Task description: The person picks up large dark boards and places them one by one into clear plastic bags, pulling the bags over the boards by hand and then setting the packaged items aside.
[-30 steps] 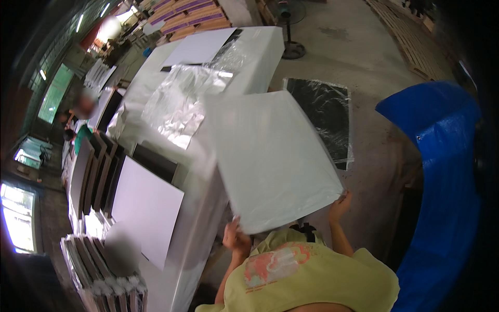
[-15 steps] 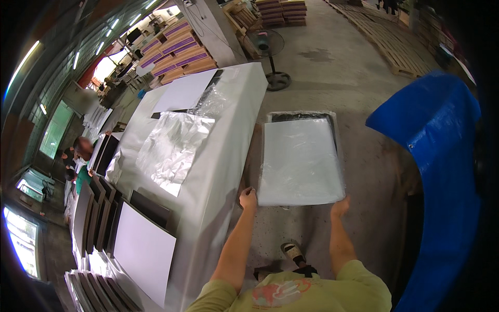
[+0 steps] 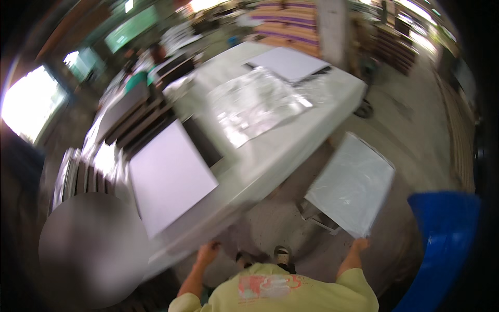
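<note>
A flat rectangular panel in clear plastic wrap [image 3: 356, 182] lies on a low stand [image 3: 318, 218] to the right of the table. My right hand [image 3: 359, 244] is closed at the panel's near corner, with the fingertips partly hidden. Away from the panel, my left hand [image 3: 208, 252] hangs beside the table's near edge; motion blurs its fingers. On the white-covered table [image 3: 291, 169], a white panel [image 3: 169, 177] leans nearest to that hand, with a dark board [image 3: 204, 140] behind it.
Crumpled plastic sheeting [image 3: 254, 101] and another white panel [image 3: 288, 62] lie farther along the table. Dark boards [image 3: 138, 117] stand at its left. A blue curved sheet [image 3: 442, 234] borders my right side. A pillar [image 3: 332, 36] and stacked cartons [image 3: 286, 26] stand behind.
My view has swung left. My left hand has come off the wrapped panel's near corner and moved toward the table, while my right hand remains at its corner.
</note>
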Demonstrator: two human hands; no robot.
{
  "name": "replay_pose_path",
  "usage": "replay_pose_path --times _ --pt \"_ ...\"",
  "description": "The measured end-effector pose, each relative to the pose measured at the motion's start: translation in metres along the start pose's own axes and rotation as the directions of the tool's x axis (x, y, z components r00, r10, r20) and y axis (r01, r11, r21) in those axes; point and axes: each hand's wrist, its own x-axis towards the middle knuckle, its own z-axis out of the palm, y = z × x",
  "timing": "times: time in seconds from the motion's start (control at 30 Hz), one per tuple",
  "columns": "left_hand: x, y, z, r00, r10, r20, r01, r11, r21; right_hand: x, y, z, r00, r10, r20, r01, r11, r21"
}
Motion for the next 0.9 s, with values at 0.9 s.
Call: replay_pose_path --times 0.9 --pt "0.002 -0.105 -0.091 0.455 -0.211 -0.865 0.256 0.961 -0.100 -0.200 -0.470 -0.401 0.596 -0.660 -0.458 0.803 0.470 0.367"
